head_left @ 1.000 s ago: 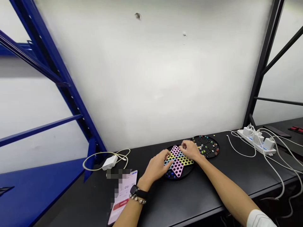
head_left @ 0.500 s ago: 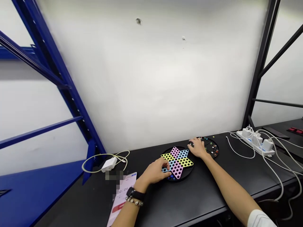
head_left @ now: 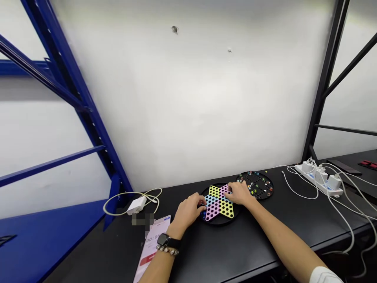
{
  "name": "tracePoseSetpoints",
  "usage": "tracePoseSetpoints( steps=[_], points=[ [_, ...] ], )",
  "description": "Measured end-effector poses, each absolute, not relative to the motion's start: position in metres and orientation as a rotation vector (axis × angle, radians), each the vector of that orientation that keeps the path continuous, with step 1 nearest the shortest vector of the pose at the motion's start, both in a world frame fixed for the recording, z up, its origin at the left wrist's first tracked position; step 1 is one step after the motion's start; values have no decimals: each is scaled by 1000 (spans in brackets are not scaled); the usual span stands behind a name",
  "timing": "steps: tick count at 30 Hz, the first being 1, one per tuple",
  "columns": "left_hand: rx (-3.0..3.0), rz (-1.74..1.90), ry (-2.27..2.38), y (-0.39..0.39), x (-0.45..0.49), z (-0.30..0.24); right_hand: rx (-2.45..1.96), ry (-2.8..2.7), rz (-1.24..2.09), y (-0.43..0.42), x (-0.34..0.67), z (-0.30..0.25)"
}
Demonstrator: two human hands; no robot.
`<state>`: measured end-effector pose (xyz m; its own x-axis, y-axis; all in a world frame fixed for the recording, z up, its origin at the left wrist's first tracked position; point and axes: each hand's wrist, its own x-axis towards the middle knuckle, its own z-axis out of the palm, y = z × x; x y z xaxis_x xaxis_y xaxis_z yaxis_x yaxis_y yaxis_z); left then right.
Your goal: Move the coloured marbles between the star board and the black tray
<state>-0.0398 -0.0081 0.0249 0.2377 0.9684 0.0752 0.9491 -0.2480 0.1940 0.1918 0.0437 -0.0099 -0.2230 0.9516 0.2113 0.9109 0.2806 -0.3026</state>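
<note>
A star-shaped Chinese checkers board (head_left: 219, 204) in pink, yellow and pale blue, full of round holes, rests in a round black tray (head_left: 222, 224). My left hand (head_left: 188, 210) curls at the left side of the board, thumb and fingertips close together; whatever lies between them is hidden. Blue marbles (head_left: 203, 214) show in the tray just below that hand. From the right, my right hand (head_left: 240, 193) has its bent fingers closed on the board's right-hand points. Behind it lies a second round black tray (head_left: 269, 193) with scattered coloured marbles.
A phone (head_left: 153, 239) with a timer lies beside my left wrist. Farther left is a white charger (head_left: 137, 205) with a looped cable. To the right stands a power strip (head_left: 319, 179) with plugs and trailing cables. A white wall (head_left: 200, 98) rises behind the black table.
My right hand has come left from the marble tray onto the board. The board has turned clockwise. My left hand has drawn slightly left, its thumb and fingers closer together.
</note>
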Motion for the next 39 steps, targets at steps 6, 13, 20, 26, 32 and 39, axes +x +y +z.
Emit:
tracePoseSetpoints(
  steps=[6,13,20,26,32,39],
  points=[
    [2315,195,2083,-8,-42,22,-1807,-2189,177,41,190,-6],
    [2316,63,2157,-10,-34,22,-1801,-2275,228,37,186,-3],
    [2454,-31,2162,-12,-29,10,-1770,-2256,281,36,188,-4],
    [2371,-112,2132,-15,-24,7,-1751,-2258,295,35,188,-2],
    [2438,-188,2026,-15,-24,6,-1724,-2251,249,37,189,-6],
    [2435,-152,2022,-19,-24,11,-1732,-2256,261,38,189,-8]
  ],
)
